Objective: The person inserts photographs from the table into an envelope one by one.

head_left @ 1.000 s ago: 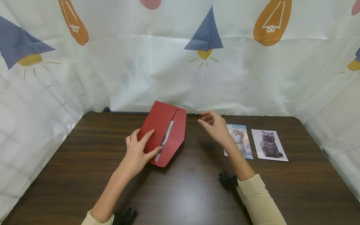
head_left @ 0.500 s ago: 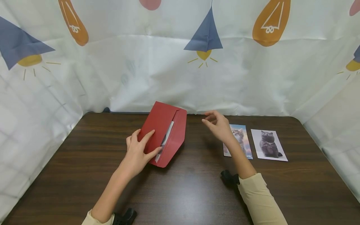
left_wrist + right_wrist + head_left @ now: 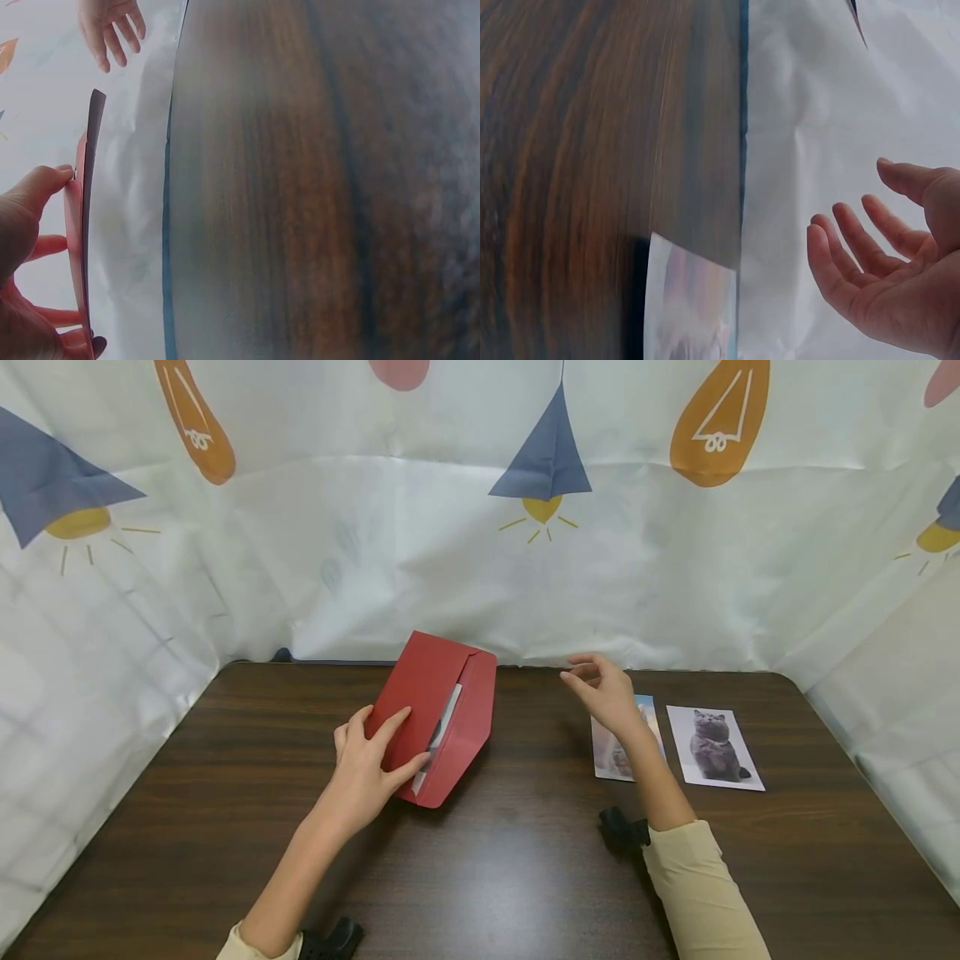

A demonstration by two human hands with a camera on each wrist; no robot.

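Observation:
My left hand (image 3: 366,767) pinches a red envelope (image 3: 422,689) by its lower left part, thumb at the opening and fingers spread over its face. The envelope is tilted with its flap folded out to the right, and the edge of a pale card (image 3: 450,714) shows in the opening. Edge-on, the envelope (image 3: 76,225) appears in the left wrist view. To the right, my right hand (image 3: 609,695) hovers with loosely bent fingers and nothing in them. Its forearm partly covers a kitten picture card (image 3: 609,752) on the table, whose corner (image 3: 690,300) shows in the right wrist view.
A second card with a grey cat (image 3: 716,752) lies just right of the kitten card. The dark wooden table (image 3: 495,877) ends at a white patterned curtain (image 3: 450,543) behind. Black wrist-worn devices sit at both cuffs.
My right hand has moved to the right, away from the envelope and further over the kitten card. My left hand and the envelope have stayed nearly still.

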